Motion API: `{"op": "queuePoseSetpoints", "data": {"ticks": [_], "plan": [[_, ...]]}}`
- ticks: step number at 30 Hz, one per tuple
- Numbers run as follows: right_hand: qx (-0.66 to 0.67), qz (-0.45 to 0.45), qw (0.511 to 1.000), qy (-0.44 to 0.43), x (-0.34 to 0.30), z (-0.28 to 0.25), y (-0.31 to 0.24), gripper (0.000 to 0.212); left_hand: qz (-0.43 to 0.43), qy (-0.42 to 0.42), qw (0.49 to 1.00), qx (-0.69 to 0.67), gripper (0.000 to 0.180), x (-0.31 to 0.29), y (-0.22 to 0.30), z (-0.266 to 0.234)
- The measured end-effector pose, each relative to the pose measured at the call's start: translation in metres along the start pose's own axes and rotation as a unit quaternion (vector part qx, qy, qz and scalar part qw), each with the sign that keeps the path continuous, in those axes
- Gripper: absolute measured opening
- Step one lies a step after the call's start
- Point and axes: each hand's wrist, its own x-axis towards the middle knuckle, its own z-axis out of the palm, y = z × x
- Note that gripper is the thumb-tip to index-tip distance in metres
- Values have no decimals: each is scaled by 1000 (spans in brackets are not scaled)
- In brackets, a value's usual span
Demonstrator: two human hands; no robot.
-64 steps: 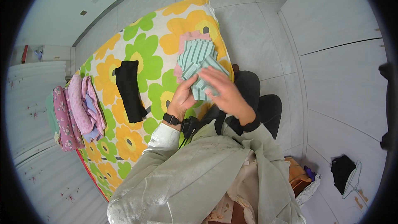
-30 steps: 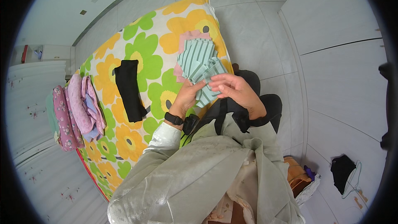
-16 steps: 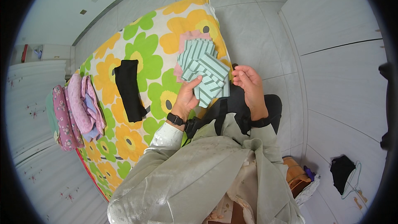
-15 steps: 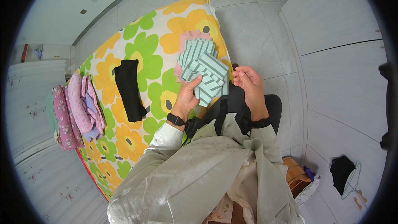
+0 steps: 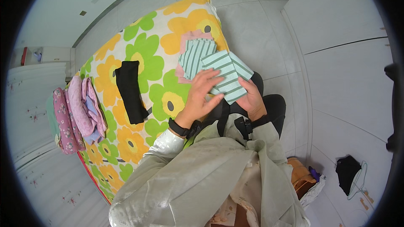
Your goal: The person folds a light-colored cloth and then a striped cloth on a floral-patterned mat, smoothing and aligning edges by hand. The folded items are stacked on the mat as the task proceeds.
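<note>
A pale green garment with darker green stripes [image 5: 224,67] is folded into a flat bundle over my lap at the bed's right edge. My left hand [image 5: 201,94] lies on its left side, fingers stretched out flat and thumb apart. At the lower right my right hand [image 5: 253,100] grips the bundle, thumb on top and the other fingers mostly hidden beneath. Just beyond, a matching striped folded piece [image 5: 197,54] rests on the bed, on top of a pink folded cloth [image 5: 191,37] that shows around its edges.
The bed [image 5: 153,67] wears a big-flowered yellow and green cover. On it lie a folded black garment [image 5: 129,92] and, farther left, a pile of pink clothes [image 5: 80,111]. White cabinets [image 5: 341,59] stand right, with a black garment on a hanger [image 5: 348,174] below.
My right hand has come in from empty air and taken hold of the striped garment. My left hand has let go its pinch and spread on top; the bundle lies flatter, shifted right.
</note>
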Motion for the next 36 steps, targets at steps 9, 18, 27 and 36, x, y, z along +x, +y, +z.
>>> {"op": "queuePoseSetpoints", "data": {"ticks": [9,18,27,36], "plan": [[-19,0,1000,14,1,2,2,43,-382,93,707,-587,46,-10,-43,3],[-70,36,995,66,3,-2,3,37,-359,80,702,-610,34,-10,-39,16],[-198,17,971,132,7,-6,8,36,-340,180,736,-556,38,-16,-49,9],[-469,-57,881,-37,13,7,25,67,-263,122,904,-314,34,-19,-61,6]]}}
